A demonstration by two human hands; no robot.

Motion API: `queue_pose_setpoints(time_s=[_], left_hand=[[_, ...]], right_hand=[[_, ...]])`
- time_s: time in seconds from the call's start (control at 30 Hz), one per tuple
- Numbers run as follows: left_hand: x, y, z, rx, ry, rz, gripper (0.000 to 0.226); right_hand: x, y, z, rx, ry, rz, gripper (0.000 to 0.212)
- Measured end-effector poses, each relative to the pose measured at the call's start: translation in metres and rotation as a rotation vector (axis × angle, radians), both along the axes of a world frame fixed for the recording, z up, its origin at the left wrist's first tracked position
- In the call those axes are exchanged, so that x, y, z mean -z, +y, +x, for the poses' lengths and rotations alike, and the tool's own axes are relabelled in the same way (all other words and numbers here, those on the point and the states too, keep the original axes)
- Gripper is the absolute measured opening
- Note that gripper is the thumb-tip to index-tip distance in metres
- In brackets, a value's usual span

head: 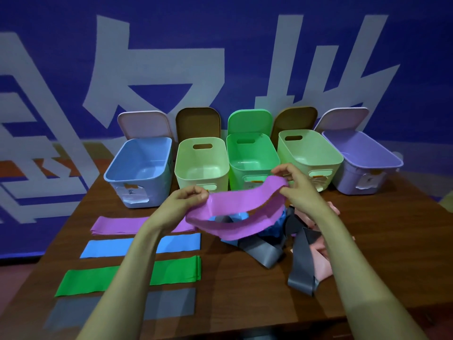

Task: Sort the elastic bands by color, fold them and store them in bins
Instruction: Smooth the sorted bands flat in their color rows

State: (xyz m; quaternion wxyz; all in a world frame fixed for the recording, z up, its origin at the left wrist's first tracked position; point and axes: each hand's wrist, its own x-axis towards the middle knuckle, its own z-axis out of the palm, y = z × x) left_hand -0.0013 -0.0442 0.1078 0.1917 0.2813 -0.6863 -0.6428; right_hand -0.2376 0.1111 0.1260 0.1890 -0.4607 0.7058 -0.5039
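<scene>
Pinching a purple band at each end, the left hand and right hand spread it for laying on the purple pile.

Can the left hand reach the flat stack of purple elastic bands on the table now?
Probably yes: the left hand is near one end of the flat purple stack, nothing between. But it and the right hand pinch a purple elastic band loop.
</scene>
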Motion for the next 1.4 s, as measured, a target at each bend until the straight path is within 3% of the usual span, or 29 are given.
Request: queue_pose_setpoints(time_s=[0.1, 0.2, 0.37, 0.5, 0.6, 0.73, 0.83, 0.97, 1.13, 1.23, 1.4], left_hand=[[-0.007, 0.008, -0.010, -0.114, 0.131, -0.036, 0.006], [-0.015, 0.022, -0.023, -0.090, 0.206, -0.125, 0.014], [-0.014, 0.038, -0.049, 0.012, -0.043, -0.585, 0.025], [-0.020, 0.049, -0.056, -0.076, 0.018, -0.750, 0.018], [-0.021, 0.049, -0.056, -0.142, 0.060, -0.841, 0.008], [-0.019, 0.049, -0.055, -0.231, 0.104, -0.729, 0.009], [-0.023, 0.050, -0.054, -0.145, 0.114, -0.600, 0.013], [-0.036, 0.059, -0.054, -0.034, 0.181, -0.263, 0.024], [-0.044, 0.053, -0.058, -0.089, 0.202, -0.384, 0.013], [-0.056, 0.056, -0.064, -0.071, 0.286, -0.298, 0.008], [-0.071, 0.049, -0.070, -0.288, 0.420, -0.152, 0.012]], right_hand=[[0.011, -0.001, -0.009, -0.062, 0.252, 0.347, 0.044], [0.017, 0.001, -0.002, -0.220, 0.423, 0.630, 0.071], [0.006, -0.003, 0.030, -0.299, -0.082, 0.189, 0.049], [0.002, -0.001, 0.035, -0.392, -0.107, 0.179, 0.064], [0.003, 0.000, 0.034, -0.307, -0.081, 0.161, 0.069], [0.008, -0.002, 0.029, -0.161, 0.018, 0.075, 0.014], [0.003, 0.001, 0.033, -0.117, 0.052, 0.009, 0.016], [-0.007, 0.001, 0.036, -0.100, 0.093, -0.065, 0.018], [-0.014, 0.000, 0.037, -0.130, 0.022, -0.124, 0.018], [-0.008, -0.002, 0.038, -0.189, -0.102, -0.062, 0.036], [0.009, -0.007, 0.039, -0.150, -0.052, 0.097, 0.030]])
